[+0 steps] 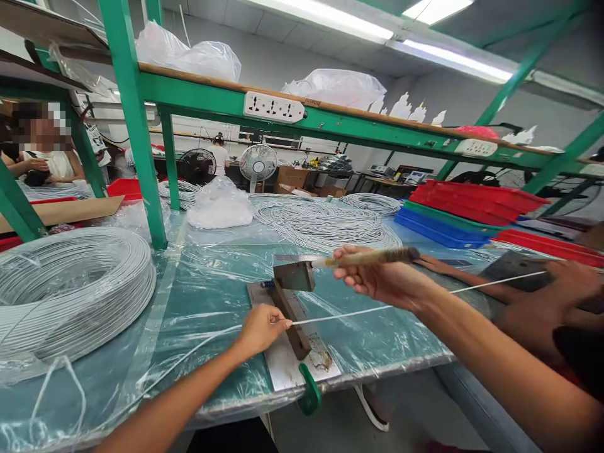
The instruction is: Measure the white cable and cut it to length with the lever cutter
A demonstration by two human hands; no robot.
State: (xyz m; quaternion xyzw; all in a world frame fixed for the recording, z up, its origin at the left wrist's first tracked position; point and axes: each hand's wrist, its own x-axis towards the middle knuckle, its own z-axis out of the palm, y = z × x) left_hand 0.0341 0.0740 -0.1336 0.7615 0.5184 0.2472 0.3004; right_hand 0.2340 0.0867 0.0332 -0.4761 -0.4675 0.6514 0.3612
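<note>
While I have the left grip (262, 328) pinching the white cable (340, 315) beside a brown metal bar (285, 305), my right grip (372, 280) grasps a yellowish handle (391, 255) close to a dark metal block (292, 275). Above the bench (202, 270), I see the cable cross the bar and run behind the right forearm (472, 340) towards a co-worker's hand (570, 283); a large coil (117, 296) lies far left
</note>
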